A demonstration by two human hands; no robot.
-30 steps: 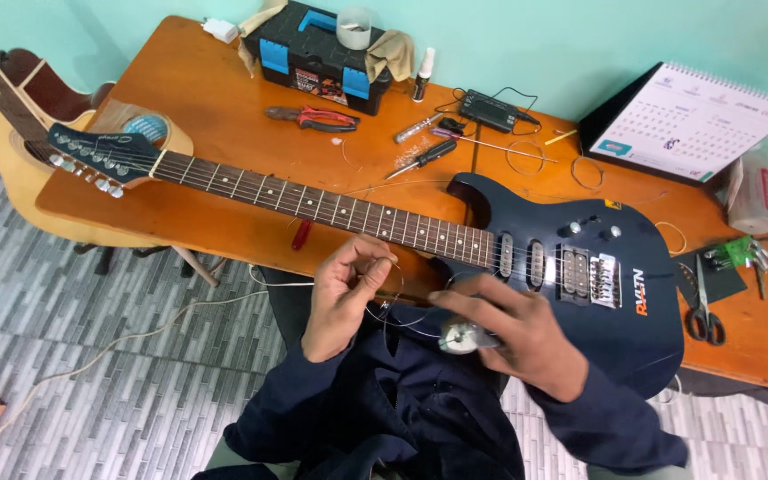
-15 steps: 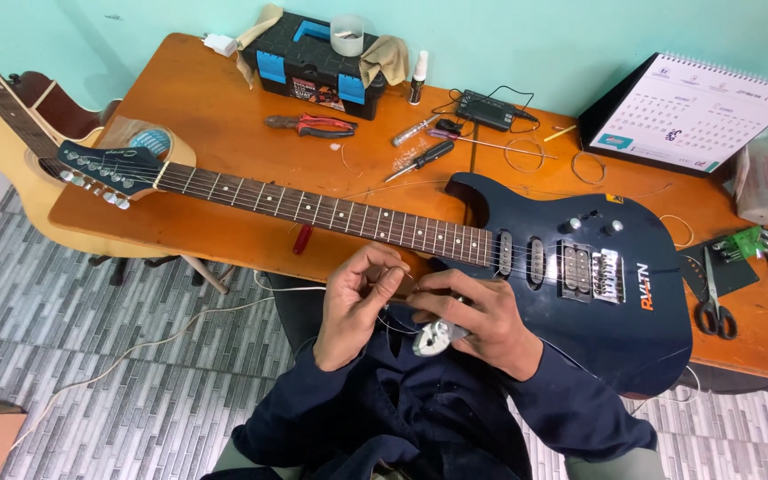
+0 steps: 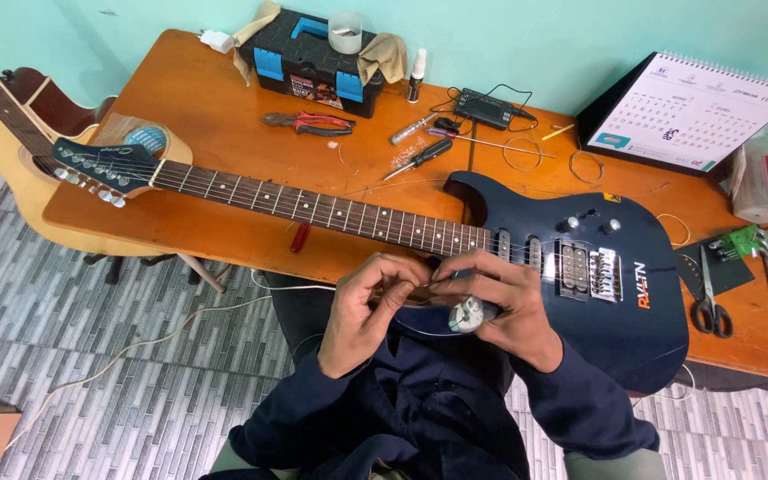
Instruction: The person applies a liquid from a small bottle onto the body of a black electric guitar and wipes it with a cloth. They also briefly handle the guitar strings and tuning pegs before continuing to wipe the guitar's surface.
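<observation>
A dark blue electric guitar (image 3: 615, 311) lies flat across the orange wooden table (image 3: 224, 133), neck pointing left. My left hand (image 3: 368, 307) pinches a thin coiled guitar string (image 3: 420, 289) in front of the guitar's lower horn. My right hand (image 3: 504, 307) meets it there, its fingertips on the same wire, with a small silvery tool (image 3: 467, 314) tucked in the palm. Both hands hover over the table's near edge, above my dark blue sleeves.
On the table: a black and blue toolbox (image 3: 317, 62), red pliers (image 3: 308, 123), screwdrivers (image 3: 420, 158), a black tuner box (image 3: 488, 108), a desk calendar (image 3: 691, 111), scissors (image 3: 708, 298), green hex keys (image 3: 744, 242). An acoustic guitar (image 3: 2, 133) leans at the left.
My hands came together: the right hand moved left and up to meet the left at the string, carrying the silvery tool. The view shifted slightly.
</observation>
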